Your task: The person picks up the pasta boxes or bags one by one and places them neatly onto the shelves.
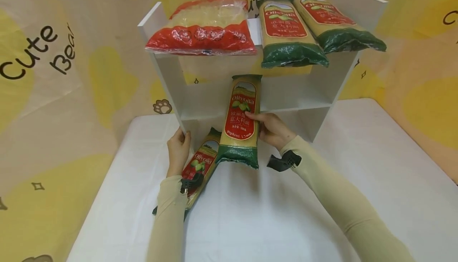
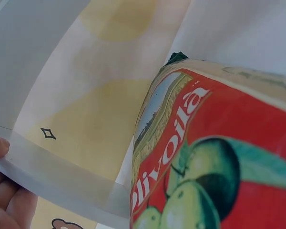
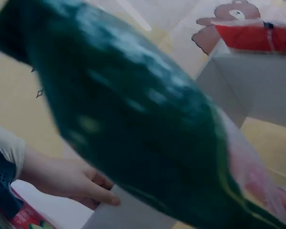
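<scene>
My right hand (image 1: 273, 131) holds a spaghetti packet (image 1: 241, 115) by its right side, thumb across the red label. The packet stands nearly upright in front of the shelf's lower opening, its green end (image 3: 133, 109) filling much of the right wrist view. My left hand (image 1: 177, 150) grips the lower left edge of the white shelf (image 1: 168, 79), thumb on one side of the panel and fingers on the other. Beside that wrist, a second spaghetti packet (image 1: 202, 158) lies slanted on the table, partly hidden by the left forearm and the held packet; its label (image 2: 257, 129) looms large in the left wrist view.
On the shelf's top lie a red-and-clear pasta bag (image 1: 204, 27) at left and two more spaghetti packets, one nearer the middle (image 1: 286, 31) and one at right (image 1: 332, 19), overhanging the front. A white-covered table (image 1: 279, 222) bears the shelf; a patterned cloth (image 1: 89, 55) hangs behind.
</scene>
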A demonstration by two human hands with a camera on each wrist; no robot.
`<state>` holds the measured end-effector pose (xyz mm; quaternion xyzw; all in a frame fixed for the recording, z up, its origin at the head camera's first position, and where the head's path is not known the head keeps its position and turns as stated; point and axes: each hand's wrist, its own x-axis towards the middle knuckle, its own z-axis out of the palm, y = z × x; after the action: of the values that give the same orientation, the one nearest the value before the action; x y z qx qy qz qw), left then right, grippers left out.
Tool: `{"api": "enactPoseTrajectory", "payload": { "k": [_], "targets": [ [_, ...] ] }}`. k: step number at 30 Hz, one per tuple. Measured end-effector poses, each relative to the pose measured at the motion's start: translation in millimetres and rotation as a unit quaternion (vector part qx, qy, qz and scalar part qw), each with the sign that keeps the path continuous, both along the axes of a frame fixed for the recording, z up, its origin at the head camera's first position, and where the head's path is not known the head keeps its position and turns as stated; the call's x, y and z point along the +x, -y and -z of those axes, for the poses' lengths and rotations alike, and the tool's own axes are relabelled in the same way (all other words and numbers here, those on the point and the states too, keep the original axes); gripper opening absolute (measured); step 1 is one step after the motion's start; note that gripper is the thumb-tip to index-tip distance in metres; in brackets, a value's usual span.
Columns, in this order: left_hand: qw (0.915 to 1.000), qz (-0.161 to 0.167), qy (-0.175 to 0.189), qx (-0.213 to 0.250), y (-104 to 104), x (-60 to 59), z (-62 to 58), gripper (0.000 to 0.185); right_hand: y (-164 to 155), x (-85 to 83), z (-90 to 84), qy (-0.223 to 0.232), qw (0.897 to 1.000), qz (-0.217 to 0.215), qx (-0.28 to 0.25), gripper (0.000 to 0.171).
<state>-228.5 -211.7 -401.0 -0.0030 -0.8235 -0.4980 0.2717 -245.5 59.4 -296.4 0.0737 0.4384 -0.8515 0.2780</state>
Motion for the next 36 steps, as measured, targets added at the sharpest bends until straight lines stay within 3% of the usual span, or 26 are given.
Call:
{"api": "enactPoseTrajectory", "payload": {
  "k": [5,15,19,27,32,36],
  "targets": [
    [1.0000,0.000,-0.005,-0.001,0,-0.1,0.3,0.026,3,-6.5,4.8,0.025,0.998,0.022,-0.045,0.050],
    [0.9999,-0.008,-0.008,0.001,2,0.1,-1.7,0.025,11,-3.5,9.6,-0.028,0.999,0.020,-0.042,0.050],
    [0.9999,-0.002,-0.004,0.011,0,0.3,-1.1,0.027,8,5.3,11.6,-0.043,0.999,0.006,-0.028,0.051],
    [0.9997,-0.008,-0.019,-0.016,1,-0.2,-2.1,0.022,-4,39.6,18.5,-0.137,0.988,-0.040,0.054,0.043],
    [0.9999,-0.008,-0.010,-0.011,0,0.1,-1.7,0.024,-3,37.0,19.8,-0.147,0.986,-0.037,0.064,0.041],
    [1.0000,-0.006,-0.002,-0.005,-1,0.8,-0.4,0.027,-2,26.9,18.6,-0.121,0.991,-0.021,0.052,0.039]
  ]
}}
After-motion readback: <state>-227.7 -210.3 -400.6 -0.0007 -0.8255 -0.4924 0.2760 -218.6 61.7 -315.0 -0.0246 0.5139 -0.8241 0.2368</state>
